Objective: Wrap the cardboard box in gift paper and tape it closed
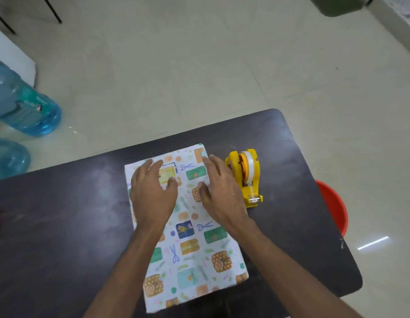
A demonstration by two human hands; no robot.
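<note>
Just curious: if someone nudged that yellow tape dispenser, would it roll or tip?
Probably neither: the tape dispenser sits on a flat base, so it would likely slide on the smooth dark table. It looks plastic, so perhaps fairly light.

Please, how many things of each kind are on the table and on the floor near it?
Gift paper: 1
Yellow tape dispenser: 1
Blue water jugs: 2
Red plastic item: 1
Total: 5

Both hands press flat on the gift paper (188, 228) spread over the dark table (61, 214); the left hand (151, 191) lies beside the right hand (222, 191). A yellow tape dispenser (245, 175) stands just right of the right hand.
</note>
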